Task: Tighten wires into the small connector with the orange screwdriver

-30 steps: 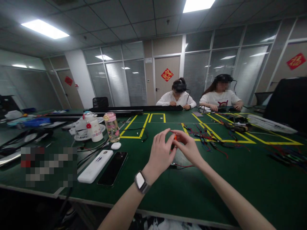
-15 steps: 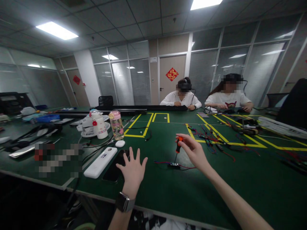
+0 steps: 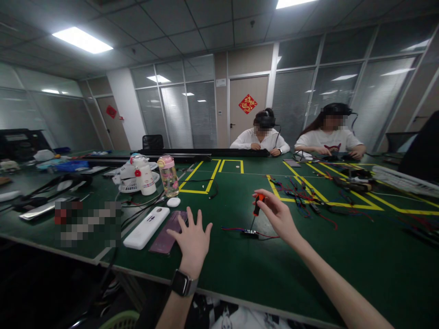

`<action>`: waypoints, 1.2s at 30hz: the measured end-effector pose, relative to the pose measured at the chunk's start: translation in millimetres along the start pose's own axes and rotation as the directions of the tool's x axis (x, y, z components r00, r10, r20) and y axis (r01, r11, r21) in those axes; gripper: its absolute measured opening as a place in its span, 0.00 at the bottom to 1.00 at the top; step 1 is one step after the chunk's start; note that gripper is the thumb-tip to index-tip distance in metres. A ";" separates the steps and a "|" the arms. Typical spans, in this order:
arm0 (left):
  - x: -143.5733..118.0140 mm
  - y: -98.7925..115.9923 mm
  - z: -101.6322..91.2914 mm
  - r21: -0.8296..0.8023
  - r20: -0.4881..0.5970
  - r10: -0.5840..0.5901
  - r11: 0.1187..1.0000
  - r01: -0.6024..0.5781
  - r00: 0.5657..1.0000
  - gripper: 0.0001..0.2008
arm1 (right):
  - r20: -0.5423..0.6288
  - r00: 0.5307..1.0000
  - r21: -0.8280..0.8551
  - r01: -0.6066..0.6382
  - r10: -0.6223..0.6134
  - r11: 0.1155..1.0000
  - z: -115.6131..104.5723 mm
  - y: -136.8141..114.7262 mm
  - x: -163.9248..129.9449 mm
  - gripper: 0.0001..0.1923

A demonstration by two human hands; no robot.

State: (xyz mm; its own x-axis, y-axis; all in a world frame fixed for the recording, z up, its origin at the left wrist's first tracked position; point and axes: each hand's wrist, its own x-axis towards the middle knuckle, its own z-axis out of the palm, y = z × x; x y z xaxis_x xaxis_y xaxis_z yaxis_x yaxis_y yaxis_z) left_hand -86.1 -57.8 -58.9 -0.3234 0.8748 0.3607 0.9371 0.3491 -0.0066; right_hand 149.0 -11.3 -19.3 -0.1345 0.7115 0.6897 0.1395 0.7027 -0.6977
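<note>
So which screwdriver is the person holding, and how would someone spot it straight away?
Start at the green table and find the right hand raised near its middle. Pinched in its fingertips is a small screwdriver, standing almost upright with its tip down on a little part with red and blue wires. Its orange and black handle sets it apart from the loose wire bundles behind.

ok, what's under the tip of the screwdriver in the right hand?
A small connector block with red and blue wires lies on the green table under the screwdriver held by the right hand. The exact contact point is too small to tell.
</note>
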 end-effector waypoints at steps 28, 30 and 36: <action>-10.6 0.5 -10.6 0.031 0.164 -0.099 0.995 0.096 0.981 0.27 | -0.015 1.000 0.040 -0.026 0.026 0.999 -2.1 5.0 -2.2 0.13; -10.6 1.1 -11.2 0.030 0.175 -0.100 0.995 0.096 0.980 0.27 | -0.014 0.999 0.080 -0.048 0.050 0.996 -2.4 4.8 -2.0 0.13; -10.4 4.0 -13.5 0.027 0.192 -0.090 0.996 0.086 0.977 0.27 | -0.035 0.988 0.255 -0.134 0.147 0.958 -5.4 7.7 1.3 0.10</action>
State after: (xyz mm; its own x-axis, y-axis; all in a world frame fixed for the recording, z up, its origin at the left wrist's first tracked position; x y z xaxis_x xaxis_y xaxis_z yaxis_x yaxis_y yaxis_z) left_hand -77.2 -70.0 -50.1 -0.4253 0.8881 0.1745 0.9019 0.4320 -0.0006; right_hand 155.3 -5.0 -22.7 -0.0777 0.8067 0.5858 -0.0982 0.5785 -0.8097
